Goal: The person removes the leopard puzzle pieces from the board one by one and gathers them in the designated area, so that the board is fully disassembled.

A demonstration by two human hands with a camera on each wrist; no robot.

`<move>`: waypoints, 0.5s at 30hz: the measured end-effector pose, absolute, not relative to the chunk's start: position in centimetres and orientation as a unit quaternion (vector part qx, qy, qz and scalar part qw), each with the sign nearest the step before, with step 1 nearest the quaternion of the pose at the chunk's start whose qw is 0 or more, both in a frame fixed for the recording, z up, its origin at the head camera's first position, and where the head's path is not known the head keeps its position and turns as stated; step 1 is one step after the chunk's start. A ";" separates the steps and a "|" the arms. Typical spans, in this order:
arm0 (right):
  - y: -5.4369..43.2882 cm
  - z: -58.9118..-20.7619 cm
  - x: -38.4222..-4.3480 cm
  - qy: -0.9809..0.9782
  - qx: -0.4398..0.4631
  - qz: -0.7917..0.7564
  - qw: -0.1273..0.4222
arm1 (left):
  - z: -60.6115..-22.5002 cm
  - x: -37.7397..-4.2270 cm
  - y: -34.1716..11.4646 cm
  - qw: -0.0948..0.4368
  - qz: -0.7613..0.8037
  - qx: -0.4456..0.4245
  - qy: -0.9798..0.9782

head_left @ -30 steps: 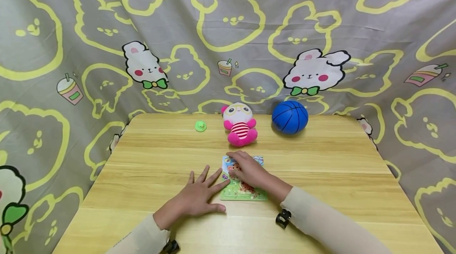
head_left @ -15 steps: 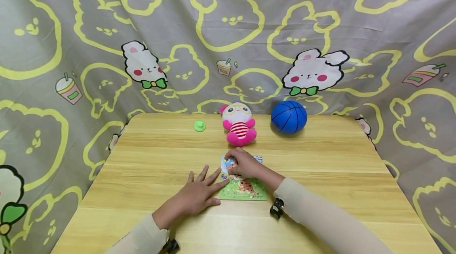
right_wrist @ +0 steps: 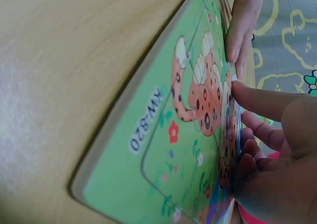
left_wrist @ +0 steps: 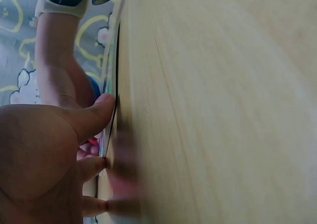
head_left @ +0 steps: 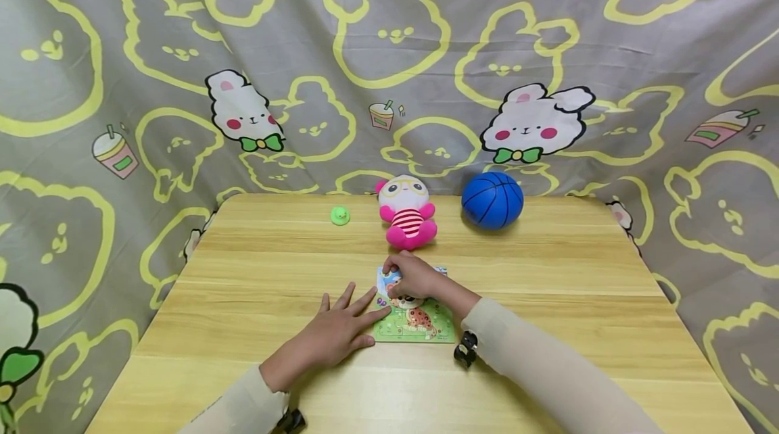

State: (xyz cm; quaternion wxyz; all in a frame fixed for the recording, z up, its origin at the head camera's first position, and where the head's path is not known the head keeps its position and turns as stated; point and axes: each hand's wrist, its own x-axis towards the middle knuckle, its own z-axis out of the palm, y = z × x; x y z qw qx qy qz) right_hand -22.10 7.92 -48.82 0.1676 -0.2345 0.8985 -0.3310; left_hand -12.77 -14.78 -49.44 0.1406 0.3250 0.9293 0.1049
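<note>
A jigsaw puzzle board with a spotted cartoon animal on green and blue lies flat on the table. My left hand lies spread on the table at the board's left side, its fingertips by the edge. My right hand is over the upper part, thumb and bent fingers at a blue puzzle piece, which they appear to pinch. In the right wrist view, the thumb touches the picture. Curled fingers and the palm partly hide the animal's head and the piece's edges.
Behind the board, a pink panda plush toy sits on the table. A green rubber duck is to its left, and a blue basketball to its right. A patterned curtain surrounds the table's far and side edges.
My right hand has shifted slightly left, and its fingers have drawn in from a flatter pose to a bent one. More of the animal's body shows. The left hand stays almost still.
</note>
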 end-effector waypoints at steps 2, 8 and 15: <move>7.9 -48.9 -22.2 0.900 -0.235 -0.328 0.168 | -49.4 -12.8 -14.8 0.141 0.103 0.324 0.930; 8.0 -49.2 -22.2 0.902 -0.227 -0.328 0.166 | -49.5 -12.8 -14.8 0.139 0.100 0.325 0.930; 8.0 -49.2 -22.1 0.896 -0.230 -0.345 0.161 | -49.6 -12.8 -14.8 0.137 0.101 0.325 0.930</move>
